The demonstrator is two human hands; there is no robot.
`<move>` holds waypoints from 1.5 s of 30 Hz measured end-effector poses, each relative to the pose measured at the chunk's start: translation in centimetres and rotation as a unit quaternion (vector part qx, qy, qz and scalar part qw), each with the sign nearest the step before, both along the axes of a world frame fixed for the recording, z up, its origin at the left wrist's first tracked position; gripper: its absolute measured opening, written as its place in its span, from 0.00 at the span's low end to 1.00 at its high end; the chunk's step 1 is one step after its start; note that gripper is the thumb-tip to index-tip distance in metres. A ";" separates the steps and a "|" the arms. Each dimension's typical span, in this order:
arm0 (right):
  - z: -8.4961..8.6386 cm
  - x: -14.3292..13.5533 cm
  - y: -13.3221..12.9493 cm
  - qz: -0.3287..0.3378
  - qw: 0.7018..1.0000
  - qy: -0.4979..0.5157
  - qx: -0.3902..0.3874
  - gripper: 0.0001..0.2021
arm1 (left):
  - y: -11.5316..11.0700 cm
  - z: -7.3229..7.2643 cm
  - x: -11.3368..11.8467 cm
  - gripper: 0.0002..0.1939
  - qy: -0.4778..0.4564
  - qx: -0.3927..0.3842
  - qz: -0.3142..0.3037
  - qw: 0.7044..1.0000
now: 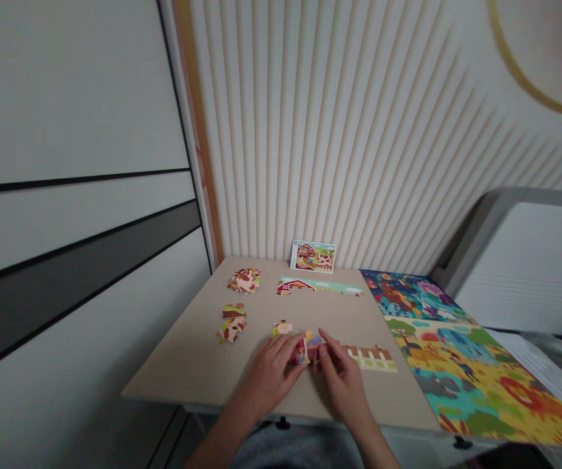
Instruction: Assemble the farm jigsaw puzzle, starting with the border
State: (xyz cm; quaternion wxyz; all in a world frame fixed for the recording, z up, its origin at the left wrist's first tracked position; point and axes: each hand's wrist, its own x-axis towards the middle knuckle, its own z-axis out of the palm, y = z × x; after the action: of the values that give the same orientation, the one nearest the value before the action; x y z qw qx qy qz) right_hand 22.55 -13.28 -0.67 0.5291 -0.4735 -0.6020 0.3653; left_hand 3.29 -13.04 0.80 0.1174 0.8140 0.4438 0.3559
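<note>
My left hand [273, 368] and my right hand [340, 371] are close together over the table's near middle. Between their fingertips are colourful jigsaw puzzle pieces [314, 340], showing purple, yellow and red. The left fingers close round the reddish side, while the right thumb and fingers pinch the other side; the fingers hide part of them. Just beyond the left hand lies a pale and green puzzle piece [283, 328]. To the right of the right hand, a joined strip with a white fence [373, 358] lies flat, its left end behind that hand.
A joined barn-and-sky strip [320, 285] lies farther back, before an upright picture card [312, 256]. Left on the table [187, 365] are a heap of pieces [245, 280] and a smaller cluster [233, 323]. Two finished animal puzzles [476, 371] [412, 294] cover the right side.
</note>
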 end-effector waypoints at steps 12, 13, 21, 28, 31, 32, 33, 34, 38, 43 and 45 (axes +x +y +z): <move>0.2 -0.1 0.0 -0.045 0.995 -0.066 0.063 0.21 | 12.8 3.2 -5.8 0.22 0.192 -0.053 0.031 0.979; 0.3 -0.2 0.0 -0.049 0.994 -0.071 0.074 0.21 | 13.8 3.0 -5.9 0.21 0.202 -0.059 0.026 0.977; 0.6 -0.4 -0.2 -0.036 0.989 -0.111 0.087 0.16 | 16.2 0.5 -6.6 0.23 0.214 -0.048 0.024 0.975; 0.7 -0.6 -0.3 -0.012 0.989 -0.127 0.072 0.14 | 16.0 -0.5 -5.8 0.21 0.189 -0.016 0.040 0.981; 0.8 -0.6 -0.3 -0.007 0.990 -0.127 0.068 0.13 | 16.1 -0.7 -5.4 0.20 0.184 -0.003 0.030 0.982; 0.8 -0.6 -0.3 -0.005 0.990 -0.128 0.066 0.13 | 16.2 -0.7 -5.3 0.20 0.183 0.000 0.026 0.983; 0.8 -0.6 -0.3 -0.004 0.990 -0.129 0.065 0.13 | 16.2 -0.8 -5.2 0.19 0.183 0.003 0.021 0.983; 0.8 -0.6 -0.3 -0.003 0.989 -0.130 0.064 0.13 | 16.3 -0.9 -5.2 0.19 0.183 0.004 0.018 0.983; 0.8 -0.6 -0.4 -0.002 0.989 -0.128 0.068 0.13 | 16.4 -1.2 -5.1 0.18 0.184 0.004 0.011 0.983; 1.2 -0.6 -0.5 0.002 0.988 -0.131 0.076 0.13 | 16.3 -1.5 -5.0 0.18 0.184 0.007 0.016 0.983; 1.3 -0.6 -0.6 0.004 0.988 -0.131 0.079 0.13 | 16.3 -1.5 -4.9 0.19 0.184 0.007 0.019 0.983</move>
State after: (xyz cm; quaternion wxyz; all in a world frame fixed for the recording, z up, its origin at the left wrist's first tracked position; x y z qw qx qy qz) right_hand 21.90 -13.84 0.62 0.4797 -0.4722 -0.6948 0.2533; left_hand -1.63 3.22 -0.73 0.0211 0.8581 0.4702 0.2054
